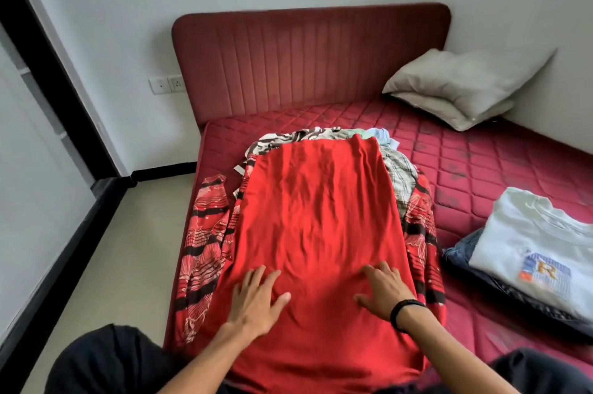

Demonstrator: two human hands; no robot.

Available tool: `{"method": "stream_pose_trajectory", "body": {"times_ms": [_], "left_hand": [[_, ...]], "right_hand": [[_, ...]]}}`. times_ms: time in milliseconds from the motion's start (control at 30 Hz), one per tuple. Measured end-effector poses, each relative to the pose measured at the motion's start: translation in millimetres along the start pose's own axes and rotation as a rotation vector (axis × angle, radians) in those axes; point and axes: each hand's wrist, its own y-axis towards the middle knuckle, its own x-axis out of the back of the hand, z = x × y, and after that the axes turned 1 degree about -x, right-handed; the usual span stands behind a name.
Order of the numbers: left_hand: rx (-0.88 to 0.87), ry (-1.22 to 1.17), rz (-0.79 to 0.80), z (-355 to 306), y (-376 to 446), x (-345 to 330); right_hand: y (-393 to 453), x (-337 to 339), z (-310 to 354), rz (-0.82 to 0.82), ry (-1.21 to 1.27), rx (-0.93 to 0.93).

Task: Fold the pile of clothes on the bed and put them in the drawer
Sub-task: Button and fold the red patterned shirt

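Note:
A plain red garment (317,217) lies spread lengthwise over the pile of clothes on the bed (481,162). My left hand (256,300) and my right hand (385,291) both rest flat on its near part, fingers spread. Under it shows a red, black and white patterned garment (205,243) at both sides. Beyond it lie a black-and-white patterned piece (282,140), a plaid shirt (401,172) and a light blue item (383,135). No drawer is in view.
A folded pale T-shirt (539,243) with a printed letter lies on a dark folded garment (462,252) at the right. A grey pillow (465,85) leans in the far right corner by the red headboard (305,63). Bare floor (128,249) runs along the bed's left.

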Motion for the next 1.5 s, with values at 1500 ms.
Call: {"method": "stream_pose_trajectory", "body": {"times_ms": [1500], "left_hand": [[-0.033,-0.471,-0.244,-300.5,291.0,67.4]], "right_hand": [[-16.0,-39.0,-20.7,-0.254,1.858,-0.16]]}}
